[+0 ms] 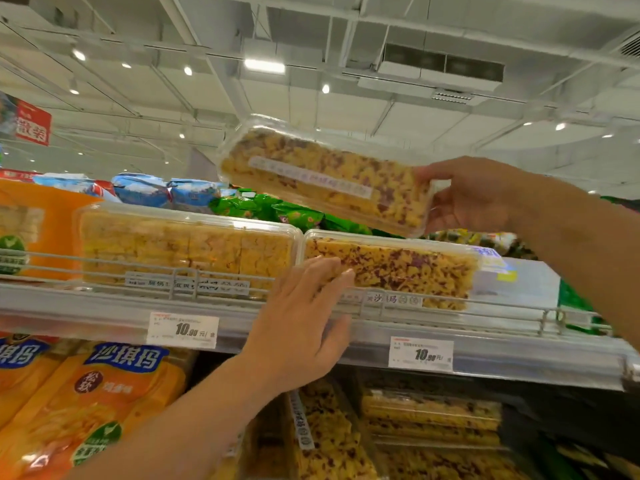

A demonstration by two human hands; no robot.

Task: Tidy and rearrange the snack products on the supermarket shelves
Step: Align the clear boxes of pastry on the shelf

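Head view: right hand [474,195] grips a clear plastic box of yellow-purple snack cake [322,178] above the grey shelf [104,313]; left hand [304,327], fingers straight, touches a matching shelved box [398,271].

Supermarket snack aisle.
Metal shelves [104,313] carry printed price tags [182,329], packaged snack boxes [187,247] and orange bags [114,393]; a red hanging sign [33,124] under an open industrial ceiling [311,29].

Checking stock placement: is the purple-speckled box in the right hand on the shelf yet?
No. The right hand holds the box tilted in the air above the shelf.
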